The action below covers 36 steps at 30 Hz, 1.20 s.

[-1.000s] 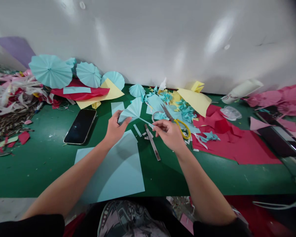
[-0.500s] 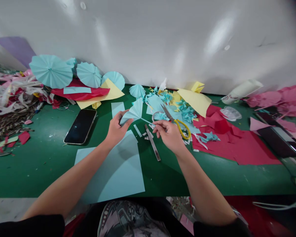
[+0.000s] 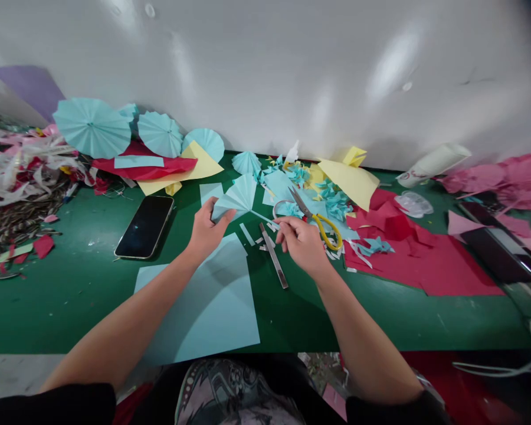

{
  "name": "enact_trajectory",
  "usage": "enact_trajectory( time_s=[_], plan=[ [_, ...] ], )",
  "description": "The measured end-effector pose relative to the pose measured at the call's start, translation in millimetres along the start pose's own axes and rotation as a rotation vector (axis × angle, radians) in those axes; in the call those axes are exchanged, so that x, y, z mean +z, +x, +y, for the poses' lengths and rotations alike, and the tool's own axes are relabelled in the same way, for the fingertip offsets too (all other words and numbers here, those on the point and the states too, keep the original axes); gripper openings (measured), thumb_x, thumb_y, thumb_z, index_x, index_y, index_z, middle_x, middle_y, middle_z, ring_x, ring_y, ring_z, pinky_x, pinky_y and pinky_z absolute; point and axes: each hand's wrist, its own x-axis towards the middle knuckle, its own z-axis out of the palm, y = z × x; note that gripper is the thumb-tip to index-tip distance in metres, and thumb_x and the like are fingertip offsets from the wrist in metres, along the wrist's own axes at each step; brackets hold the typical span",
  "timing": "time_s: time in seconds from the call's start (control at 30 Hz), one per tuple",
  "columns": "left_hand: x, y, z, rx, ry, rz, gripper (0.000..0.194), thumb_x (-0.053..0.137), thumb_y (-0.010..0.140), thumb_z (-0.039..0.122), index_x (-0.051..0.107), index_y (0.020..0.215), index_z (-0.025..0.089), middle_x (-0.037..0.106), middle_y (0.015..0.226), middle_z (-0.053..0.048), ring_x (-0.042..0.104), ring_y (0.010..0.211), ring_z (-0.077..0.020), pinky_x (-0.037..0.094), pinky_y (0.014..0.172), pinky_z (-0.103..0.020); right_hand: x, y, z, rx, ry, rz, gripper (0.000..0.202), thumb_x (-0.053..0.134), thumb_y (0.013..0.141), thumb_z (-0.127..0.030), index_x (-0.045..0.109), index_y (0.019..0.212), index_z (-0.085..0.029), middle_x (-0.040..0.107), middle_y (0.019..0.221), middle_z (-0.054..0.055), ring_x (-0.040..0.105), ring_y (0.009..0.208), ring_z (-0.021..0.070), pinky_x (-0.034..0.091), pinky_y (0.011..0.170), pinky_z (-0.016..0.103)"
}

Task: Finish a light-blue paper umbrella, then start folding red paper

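Observation:
A pleated light-blue paper fan [image 3: 241, 196] is pinched at its left edge by my left hand [image 3: 209, 227]. From the fan's point a thin blue stick [image 3: 263, 217] runs right into the closed fingers of my right hand [image 3: 300, 241]. Below the hands, a metal-handled knife [image 3: 274, 257] lies on the green table [image 3: 301, 313] beside small paper scraps. Yellow-handled scissors [image 3: 327, 230] rest just right of my right hand, blades pointing up and left. A large light-blue sheet [image 3: 207, 307] lies partly beneath my left forearm.
A phone [image 3: 145, 227] lies at the left. Blue pleated rosettes [image 3: 92, 127] lean on the wall behind it. Red paper [image 3: 451, 265], yellow paper [image 3: 351, 180] and blue scraps [image 3: 336, 200] cover the right. A second dark device [image 3: 504, 254] sits at the far right.
My left hand and the fan have shifted slightly left, and the fan is tilted a little differently. The stick stays in my right hand, which has barely moved.

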Motion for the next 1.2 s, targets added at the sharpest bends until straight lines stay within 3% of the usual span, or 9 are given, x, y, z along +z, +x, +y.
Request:
enact_trajectory(
  time_s=[0.23,0.5,0.8,0.97,1.13,1.2],
  plan=[
    [-2.2,2.2,-2.1,-0.009,-0.020,0.006,0.017,0.059,0.075,0.029,0.047,0.070,0.018,0.042,0.054,0.005,0.034,0.045,-0.0064,0.029,0.042,-0.020,-1.3,0.0,-0.1,0.067,0.072,-0.033,0.028,0.039,0.087,-0.033,0.060,0.094,-0.016,0.052,0.052,-0.004,0.046,0.040,0.0073,0.038,0.044,0.021],
    [-1.2,2.3,-4.9,-0.024,-0.065,0.023,0.017,0.061,0.074,0.030,0.050,0.071,0.018,0.043,0.056,0.005,0.035,0.046,-0.0067,0.031,0.044,-0.021,-2.5,-0.1,1.3,0.047,0.117,-0.009,0.025,0.044,0.085,-0.033,0.062,0.091,-0.016,0.051,0.052,-0.003,0.045,0.042,0.0068,0.037,0.043,0.020],
    [6.6,12.3,-27.9,-0.198,-0.593,0.141,0.025,0.063,0.073,0.035,0.057,0.091,0.019,0.060,0.084,-0.002,0.057,0.074,-0.0122,0.047,0.069,-0.026,-13.2,2.7,2.2,-0.005,0.440,0.159,0.015,0.053,0.080,-0.028,0.065,0.082,-0.018,0.047,0.044,-0.006,0.041,0.037,0.0055,0.030,0.036,0.019],
    [5.9,11.5,-20.2,-0.311,-0.693,0.100,0.026,0.068,0.069,0.032,0.059,0.090,0.019,0.062,0.083,-0.001,0.059,0.073,-0.0115,0.049,0.070,-0.025,-14.7,7.6,4.9,0.015,0.722,0.156,0.007,0.062,0.072,-0.025,0.064,0.076,-0.020,0.057,0.051,-0.005,0.045,0.039,0.0054,0.038,0.042,0.022],
    [6.7,9.1,-16.6,-0.316,-0.755,0.062,0.025,0.068,0.070,0.030,0.060,0.090,0.018,0.063,0.085,-0.003,0.061,0.079,-0.0141,0.050,0.070,-0.026,-14.8,8.8,3.1,0.001,0.898,0.164,0.013,0.067,0.066,-0.023,0.064,0.079,-0.022,0.067,0.065,-0.002,0.057,0.054,0.0086,0.049,0.056,0.026],
    [7.2,8.6,-17.3,-0.317,-0.762,0.050,0.024,0.067,0.070,0.029,0.060,0.090,0.018,0.063,0.087,-0.004,0.061,0.081,-0.0154,0.050,0.071,-0.027,-14.9,8.9,3.3,-0.001,0.927,0.178,0.013,0.067,0.067,-0.025,0.063,0.078,-0.022,0.067,0.064,-0.003,0.057,0.051,0.0089,0.049,0.054,0.025]
  ],
)
